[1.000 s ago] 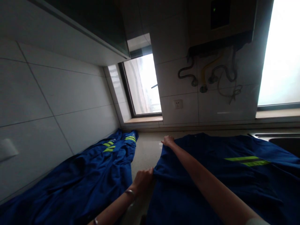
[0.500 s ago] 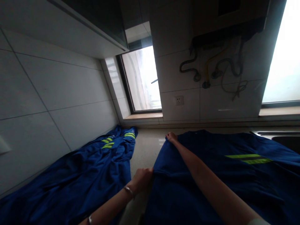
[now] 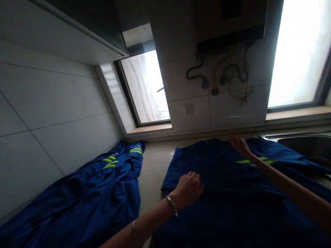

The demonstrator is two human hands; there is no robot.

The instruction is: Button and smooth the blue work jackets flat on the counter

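A dark blue work jacket point(image 3: 217, 213) with yellow-green stripes lies spread on the countertop, its sleeve end towards the left. My left hand point(image 3: 188, 187), with two silver bracelets at the wrist and forearm, is over the jacket's left part; its fingers bend downward and their tips are hidden. Farther back, my right hand point(image 3: 239, 145) is at the jacket's far edge, just beyond the stripes. Its fingers are dark and blurred, so its grip does not show. A second blue garment point(image 3: 103, 193) with the same stripes lies along the left wall.
Pale countertop point(image 3: 155, 162) shows between the two garments. A metal sink point(image 3: 305, 143) is at the right, partly under the jacket's edge. Behind are a wall socket point(image 3: 188, 109), hoses below a wall-mounted heater point(image 3: 230, 20), and two windows. A cabinet point(image 3: 77, 31) overhangs the left side.
Both hands have come off the jacket's left edge and moved right across it. The view has turned slightly right, showing more of the sink. The left garment still lies in its place.
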